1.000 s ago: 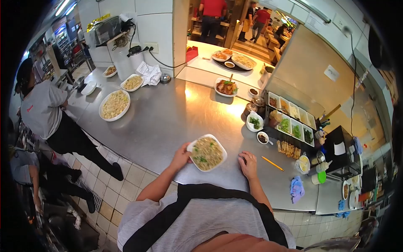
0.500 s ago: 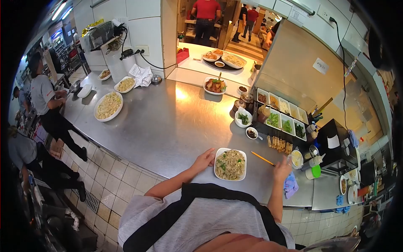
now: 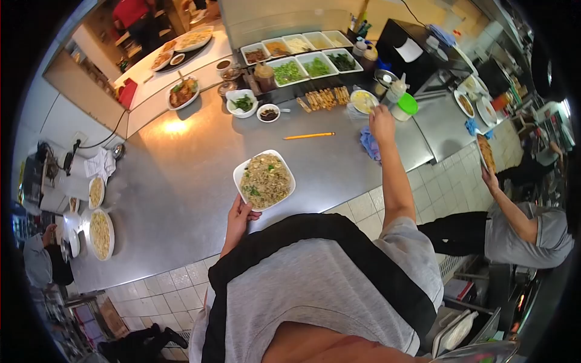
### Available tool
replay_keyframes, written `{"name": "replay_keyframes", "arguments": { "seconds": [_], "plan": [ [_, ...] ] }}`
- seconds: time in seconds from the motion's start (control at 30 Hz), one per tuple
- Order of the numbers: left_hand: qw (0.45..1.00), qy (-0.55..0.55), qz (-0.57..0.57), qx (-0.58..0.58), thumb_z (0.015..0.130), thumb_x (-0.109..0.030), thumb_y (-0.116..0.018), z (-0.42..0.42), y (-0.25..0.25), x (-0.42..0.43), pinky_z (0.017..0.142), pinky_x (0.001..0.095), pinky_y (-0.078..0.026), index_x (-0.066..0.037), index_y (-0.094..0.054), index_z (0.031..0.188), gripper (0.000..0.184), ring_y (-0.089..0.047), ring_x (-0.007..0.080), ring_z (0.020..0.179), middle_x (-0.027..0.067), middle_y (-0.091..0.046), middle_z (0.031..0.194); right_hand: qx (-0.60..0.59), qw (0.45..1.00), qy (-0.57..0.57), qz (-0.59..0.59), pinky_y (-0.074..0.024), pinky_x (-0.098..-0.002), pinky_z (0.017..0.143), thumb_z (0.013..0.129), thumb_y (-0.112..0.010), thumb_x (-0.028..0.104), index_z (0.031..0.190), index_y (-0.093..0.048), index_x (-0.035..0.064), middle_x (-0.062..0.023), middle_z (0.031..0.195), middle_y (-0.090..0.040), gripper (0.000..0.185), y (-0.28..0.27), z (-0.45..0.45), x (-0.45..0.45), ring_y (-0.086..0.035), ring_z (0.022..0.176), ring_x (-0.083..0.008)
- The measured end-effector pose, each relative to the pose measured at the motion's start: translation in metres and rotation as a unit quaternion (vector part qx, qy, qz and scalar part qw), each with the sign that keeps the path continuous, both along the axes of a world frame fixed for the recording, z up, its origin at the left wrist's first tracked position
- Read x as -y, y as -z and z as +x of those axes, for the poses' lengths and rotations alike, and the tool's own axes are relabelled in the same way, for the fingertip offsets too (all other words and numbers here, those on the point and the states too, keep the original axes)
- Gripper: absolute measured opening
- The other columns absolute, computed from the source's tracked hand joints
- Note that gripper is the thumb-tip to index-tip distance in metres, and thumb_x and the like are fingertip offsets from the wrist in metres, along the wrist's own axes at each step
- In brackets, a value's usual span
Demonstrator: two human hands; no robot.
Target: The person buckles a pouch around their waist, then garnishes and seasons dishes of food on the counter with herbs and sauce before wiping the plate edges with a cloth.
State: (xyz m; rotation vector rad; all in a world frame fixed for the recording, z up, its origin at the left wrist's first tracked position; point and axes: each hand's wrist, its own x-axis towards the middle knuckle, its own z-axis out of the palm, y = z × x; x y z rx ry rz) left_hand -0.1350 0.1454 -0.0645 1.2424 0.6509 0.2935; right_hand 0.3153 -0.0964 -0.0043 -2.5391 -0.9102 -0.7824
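Observation:
A white square bowl of fried rice point(image 3: 265, 181) with green bits sits on the steel counter in front of me. My left hand point(image 3: 240, 215) grips its near left edge, thumb by the rim, the other fingers partly hidden. My right hand point(image 3: 382, 125) is stretched out to a small bowl of pale yellow food point(image 3: 364, 101). Its fingers are drawn together at that bowl's right edge; whatever they hold is hidden. A yellow pencil point(image 3: 309, 136) lies between the fried rice and the small bowl. Below the right hand's wrist is a crumpled blue cloth point(image 3: 370, 144).
Behind are topping trays point(image 3: 316, 66), skewered pieces point(image 3: 327, 98), a bowl of greens point(image 3: 241, 104) and a dark sauce dish point(image 3: 268, 113). A green-lidded tub point(image 3: 405, 107) stands right. Rice plates point(image 3: 101, 235) are at left. At right, a co-worker's hand point(image 3: 489, 178) carries a long plate.
My view has turned right, so the counter's things appear shifted left. My left hand has closed on the fried rice bowl's edge. The right hand stays by the small bowl.

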Motion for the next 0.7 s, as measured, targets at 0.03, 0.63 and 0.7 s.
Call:
{"name": "replay_keyframes", "arguments": {
  "seconds": [0.03, 0.63, 0.7],
  "plan": [
    [1.000, -0.004, 0.006, -0.005, 0.095, -0.016, -0.051, -0.001, -0.001, 0.002, 0.063, 0.0256, -0.052, -0.002, -0.025, 0.144, 0.057, -0.064, 0.0164, 0.072, 0.0083, -0.060, 0.085, -0.002, 1.000, 0.013, 0.011, -0.0488, -0.0434, 0.079, 0.082, -0.059, 0.015, 0.096, -0.066, 0.0053, -0.0150, 0.102, -0.061, 0.018, -0.008, 0.009, -0.005, -0.061, 0.091, -0.0332],
    [0.999, -0.021, 0.041, 0.008, 0.095, -0.020, -0.054, -0.004, -0.012, 0.011, 0.066, 0.0247, -0.051, -0.010, -0.024, 0.147, 0.061, -0.059, 0.0108, 0.070, 0.0040, -0.057, 0.080, -0.073, 0.897, 0.143, -0.412, -0.0389, -0.0600, 0.091, 0.083, -0.053, 0.015, 0.107, -0.067, 0.0078, -0.0152, 0.109, -0.066, 0.029, -0.138, 0.141, -0.070, -0.066, 0.097, -0.0302],
    [0.999, -0.008, 0.042, 0.005, 0.095, -0.021, -0.054, -0.005, -0.021, 0.011, 0.067, 0.0247, -0.051, -0.011, -0.023, 0.147, 0.062, -0.059, 0.0112, 0.071, 0.0041, -0.057, 0.079, -0.119, 0.902, 0.152, -0.387, -0.0477, -0.0490, 0.087, 0.081, -0.054, 0.014, 0.107, -0.066, 0.0050, -0.0177, 0.107, -0.066, 0.030, -0.160, 0.155, -0.069, -0.064, 0.098, -0.0317]
  ]
}}
